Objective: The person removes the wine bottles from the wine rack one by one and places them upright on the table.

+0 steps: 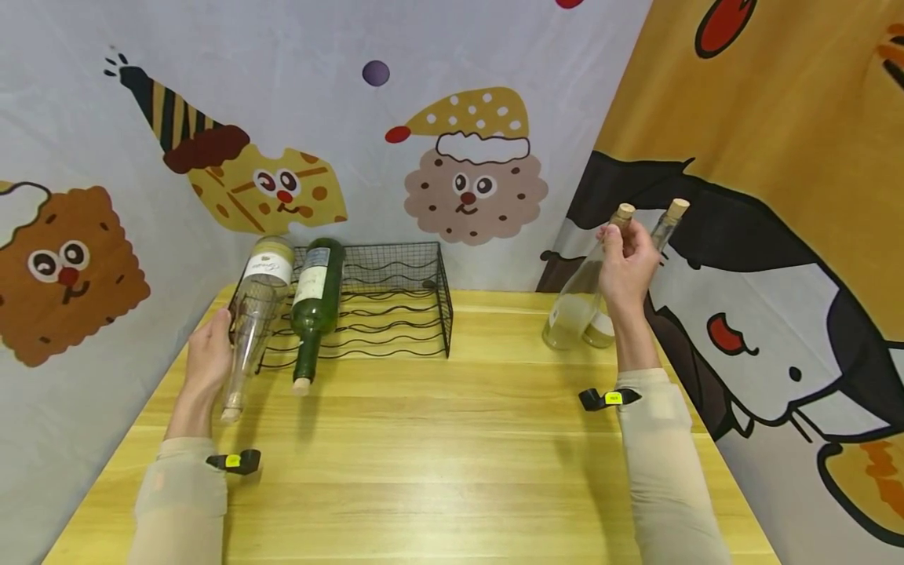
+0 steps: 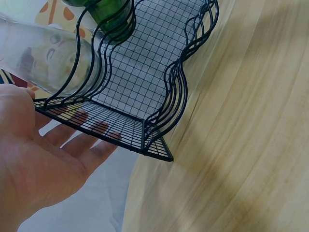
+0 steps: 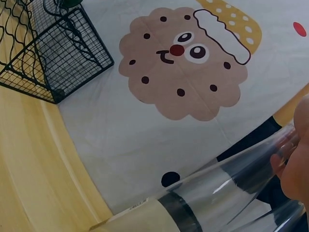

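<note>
My right hand [image 1: 628,267] grips the neck of a clear glass bottle [image 1: 570,315] just under its cork. This bottle stands tilted at the table's right side; the right wrist view shows its glass body [image 3: 231,181]. Just behind it leans a second clear corked bottle [image 1: 600,328]. My left hand [image 1: 209,353] rests against the left side of a black wire wine rack [image 1: 446,314], its fingers stretched along the outer mesh [image 2: 96,123]. In the rack lie a clear bottle [image 1: 249,329] and a green wine bottle [image 1: 314,302], corks toward me.
The rack stands at the back left of the wooden table [image 1: 438,455], near the printed cloth wall [image 1: 297,102]. Another cloth [image 1: 798,314] hangs close along the right side. Both corked necks in the rack stick out past its front.
</note>
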Demonstrator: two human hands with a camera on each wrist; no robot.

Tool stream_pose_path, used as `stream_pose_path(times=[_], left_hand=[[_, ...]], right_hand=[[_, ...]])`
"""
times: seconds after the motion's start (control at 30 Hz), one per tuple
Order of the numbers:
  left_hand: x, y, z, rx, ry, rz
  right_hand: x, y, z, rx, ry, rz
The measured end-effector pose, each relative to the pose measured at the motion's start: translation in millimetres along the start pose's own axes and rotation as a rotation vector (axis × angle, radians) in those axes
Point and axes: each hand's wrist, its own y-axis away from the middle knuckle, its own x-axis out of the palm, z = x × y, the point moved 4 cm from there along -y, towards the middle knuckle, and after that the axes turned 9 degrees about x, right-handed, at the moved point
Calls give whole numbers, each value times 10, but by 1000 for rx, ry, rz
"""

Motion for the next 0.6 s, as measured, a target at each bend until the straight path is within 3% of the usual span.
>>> stream_pose_path(times=[0.3, 0.43, 0.6], left_hand=[[3, 20, -2, 1, 49, 26], [6, 15, 0, -2, 30, 3], [3, 20, -7, -7, 62, 39]], right_hand=[[-18, -17, -36, 15, 80, -40], [-23, -22, -46, 22, 83, -36], [-28, -20, -69, 34, 71, -24]])
